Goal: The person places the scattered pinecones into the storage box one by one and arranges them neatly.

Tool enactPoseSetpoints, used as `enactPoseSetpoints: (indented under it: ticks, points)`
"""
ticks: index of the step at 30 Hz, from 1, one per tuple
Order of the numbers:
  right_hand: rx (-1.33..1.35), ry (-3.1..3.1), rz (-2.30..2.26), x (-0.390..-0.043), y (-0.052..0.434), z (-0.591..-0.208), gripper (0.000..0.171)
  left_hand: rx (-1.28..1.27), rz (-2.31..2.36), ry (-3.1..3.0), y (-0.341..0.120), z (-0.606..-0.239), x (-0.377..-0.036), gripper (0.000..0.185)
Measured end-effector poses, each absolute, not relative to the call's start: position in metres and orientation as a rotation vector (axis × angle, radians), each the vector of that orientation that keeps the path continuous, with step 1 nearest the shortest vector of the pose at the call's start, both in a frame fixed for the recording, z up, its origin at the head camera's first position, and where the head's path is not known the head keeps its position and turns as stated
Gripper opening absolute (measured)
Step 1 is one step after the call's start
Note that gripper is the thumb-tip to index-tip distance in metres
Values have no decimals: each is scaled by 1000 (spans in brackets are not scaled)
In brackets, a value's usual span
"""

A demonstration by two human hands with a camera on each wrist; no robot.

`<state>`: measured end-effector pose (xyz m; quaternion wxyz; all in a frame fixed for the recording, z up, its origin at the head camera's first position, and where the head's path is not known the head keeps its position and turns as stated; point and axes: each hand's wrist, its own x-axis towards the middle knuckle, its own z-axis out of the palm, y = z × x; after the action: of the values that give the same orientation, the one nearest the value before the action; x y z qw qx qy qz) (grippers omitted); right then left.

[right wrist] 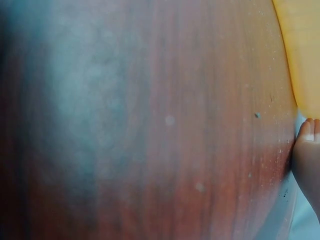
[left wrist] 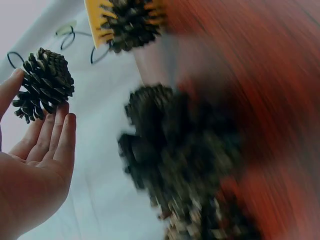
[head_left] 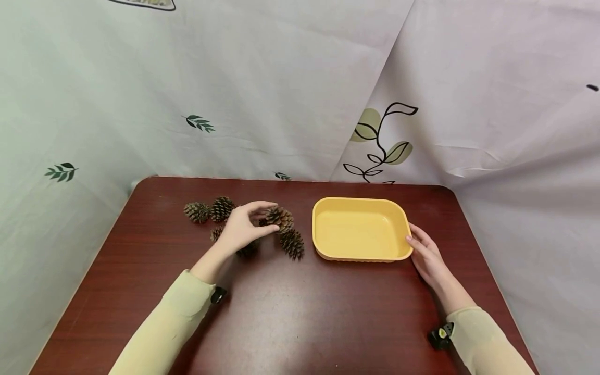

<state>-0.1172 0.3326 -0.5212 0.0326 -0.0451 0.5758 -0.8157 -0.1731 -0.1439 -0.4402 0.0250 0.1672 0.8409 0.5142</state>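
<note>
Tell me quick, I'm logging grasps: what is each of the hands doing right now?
Left hand: pinches a pine cone between thumb and fingertips.
Right hand: open, fingers touching the yellow tray.

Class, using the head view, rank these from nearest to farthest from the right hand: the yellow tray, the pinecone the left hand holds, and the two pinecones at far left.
1. Yellow tray, touching the right hand.
2. Held pinecone, left of the tray.
3. Far-left pinecones, beyond the left hand.

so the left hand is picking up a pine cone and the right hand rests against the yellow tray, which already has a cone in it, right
Not quite: the yellow tray holds nothing, as the head view shows. The rest stands: the left hand pinches a pine cone between thumb and fingers, and the right hand rests against the tray's right edge.
</note>
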Motion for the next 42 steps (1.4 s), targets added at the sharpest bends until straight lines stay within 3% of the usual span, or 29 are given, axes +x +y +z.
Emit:
enactPoseSetpoints:
  ticks: [17,42]
  points:
    - [-132,1774,-2512,-116,332,-522,41,791,1330,2608,-63,-444,-192,53]
    - [-110,1785,-2511,-118,333,-523,42,1338,588,2464,-15,-450,-212,51]
